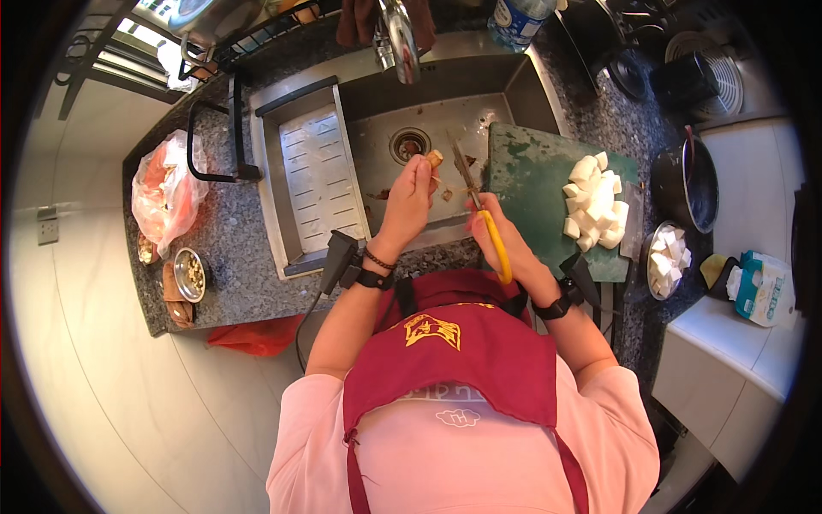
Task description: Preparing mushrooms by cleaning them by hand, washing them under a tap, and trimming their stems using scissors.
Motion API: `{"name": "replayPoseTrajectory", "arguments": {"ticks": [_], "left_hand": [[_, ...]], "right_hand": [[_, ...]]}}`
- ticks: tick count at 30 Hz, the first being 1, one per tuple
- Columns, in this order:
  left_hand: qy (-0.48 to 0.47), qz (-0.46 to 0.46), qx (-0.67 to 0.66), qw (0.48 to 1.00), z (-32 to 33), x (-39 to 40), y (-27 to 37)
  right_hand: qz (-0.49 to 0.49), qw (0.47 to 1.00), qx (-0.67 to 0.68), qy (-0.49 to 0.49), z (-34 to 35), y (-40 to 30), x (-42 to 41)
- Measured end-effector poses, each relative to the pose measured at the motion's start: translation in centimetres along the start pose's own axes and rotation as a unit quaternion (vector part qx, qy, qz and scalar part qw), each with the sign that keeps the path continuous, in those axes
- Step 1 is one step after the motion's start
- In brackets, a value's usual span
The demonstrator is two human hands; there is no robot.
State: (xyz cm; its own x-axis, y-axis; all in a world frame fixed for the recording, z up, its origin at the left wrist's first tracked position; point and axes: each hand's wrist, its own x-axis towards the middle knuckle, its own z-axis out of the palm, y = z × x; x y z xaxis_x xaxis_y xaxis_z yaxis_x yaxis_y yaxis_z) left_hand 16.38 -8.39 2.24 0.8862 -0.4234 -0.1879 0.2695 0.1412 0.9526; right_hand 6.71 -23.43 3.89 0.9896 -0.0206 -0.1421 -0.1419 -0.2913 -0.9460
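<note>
My left hand [411, 196] pinches a small light-brown piece of food [435, 158] over the stainless steel sink [443, 112]. Its exact kind is too small to tell. In my right hand [504, 241] is a pair of scissors with yellow handles [494, 247], its blades pointing away from me toward the basin. The blade tips lie a little right of the brown piece, apart from it. Scraps of brown peel [380, 194] lie on the sink floor and in the drain [410, 146].
A green cutting board [526, 186] with white chunks [597, 202] overlaps the sink's right side. Beyond it stand a bowl of white cubes [668, 260] and a dark pot [700, 186]. Left are a slotted steel tray [318, 173], a plastic bag [168, 193] and a small bowl [191, 275]. The faucet [401, 45] overhangs the basin.
</note>
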Motion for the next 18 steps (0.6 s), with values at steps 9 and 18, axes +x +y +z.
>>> {"name": "replayPoseTrajectory", "arguments": {"ticks": [9,18], "left_hand": [[-0.012,0.017,0.172,0.985,0.5,-0.7,0.0],[-0.086,-0.033,0.132,0.987,0.6,-1.2,0.6]], "right_hand": [[-0.128,0.962,0.110,0.215,0.8,-0.8,3.5],[-0.129,0.984,0.040,0.117,0.3,-0.9,4.6]]}}
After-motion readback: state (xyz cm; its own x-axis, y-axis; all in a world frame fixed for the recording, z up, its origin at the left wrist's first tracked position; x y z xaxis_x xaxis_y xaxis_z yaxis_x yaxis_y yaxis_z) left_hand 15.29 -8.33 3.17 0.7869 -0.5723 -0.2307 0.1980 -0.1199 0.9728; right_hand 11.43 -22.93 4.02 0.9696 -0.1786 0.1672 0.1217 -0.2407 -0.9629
